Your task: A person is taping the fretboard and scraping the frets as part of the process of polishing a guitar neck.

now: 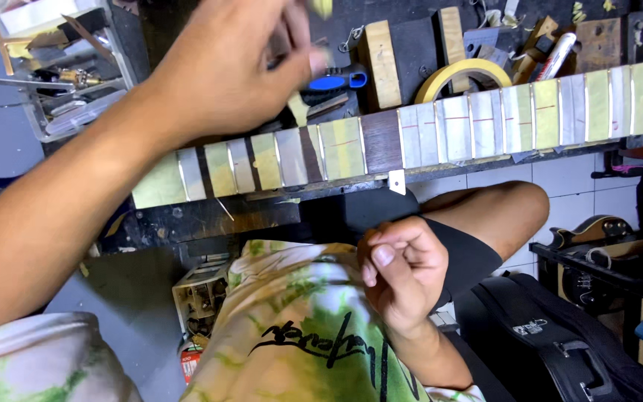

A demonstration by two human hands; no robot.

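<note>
Left hand [225,71]: raised over the far-left part of the bench, blurred w/ motion. Fingers bunched together at approx the top centre; a small yellowish scrap shows at the tips, but can't tell if it's actually pinched.
Right hand [403,272]: near side, below the neck, in front of the person's torso. Curled into a loose fist, thumb laid across the fingers; whether anything sits inside can't be told.
Guitar neck [411,138]: long fretboard lying left-to-right across the bench, right end tilted farther up. Most gaps btwn frets covered w/ strips of pale yellow-green and whitish masking tape; two dark wood gaps left bare near the middle. Thin red marks on several strips.
Tape tab [397,181]: small whitish piece hanging off the near edge of the neck, just above the right hand, apart from it.
Tape roll [461,74]: yellowish ring, far side of the neck, right of the left hand.
Blue-handled tool [336,80]: just beside the left hand's fingers, far side of the neck.
Wood blocks [379,63]: upright pale blocks btwn tool and tape roll.
Clear parts box [53,67]: far left, small hardware inside.
Black case [552,342]: near right, on the floor by the knee.
</note>
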